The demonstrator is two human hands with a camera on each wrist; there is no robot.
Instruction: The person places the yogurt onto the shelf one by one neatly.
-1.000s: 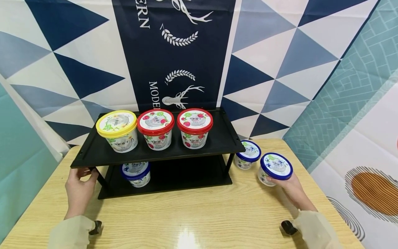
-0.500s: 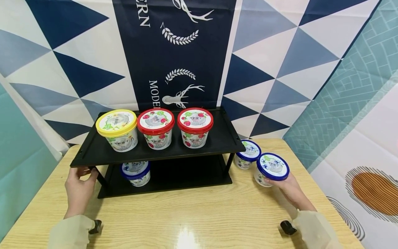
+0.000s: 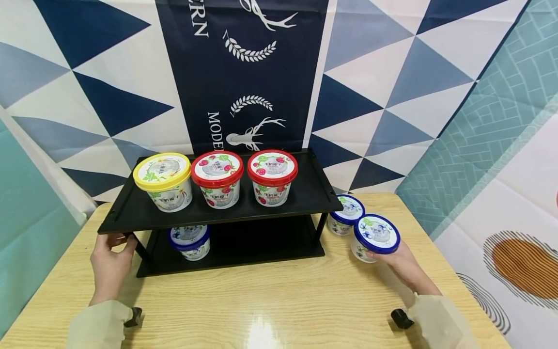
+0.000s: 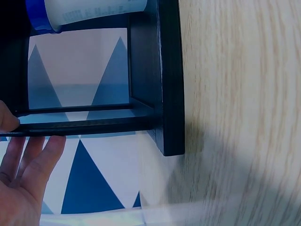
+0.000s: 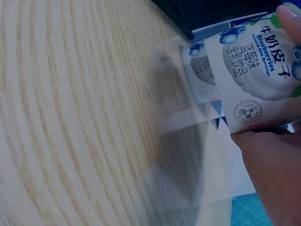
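My right hand [image 3: 403,261] grips a blue-lidded blueberry milk cup [image 3: 377,234] by its side, lid up; in the right wrist view its printed wall [image 5: 258,75] shows tilted. Just behind and left of it stands another blue-lidded cup [image 3: 346,213], beside the black two-tier shelf [image 3: 235,220]. With my left hand [image 3: 111,264] I hold the shelf's front left post, thumb on one side and fingers [image 4: 44,162] on the other. The upper tier carries a yellow-lidded cup [image 3: 170,196] and two red-lidded cups, left [image 3: 222,194] and right [image 3: 271,191]. A blue-lidded cup [image 3: 196,245] sits on the lower tier's left part.
The shelf stands at the back of a light wooden table [image 3: 244,310], in front of a patterned cloth backdrop [image 3: 261,77]. Teal cloth hangs at the left [image 3: 30,232], and a printed cloth [image 3: 514,213] borders the right side.
My right hand has moved slightly left with the blue-lidded cup, closer to the other blue-lidded cup beside the shelf. My left hand stays on the shelf post.
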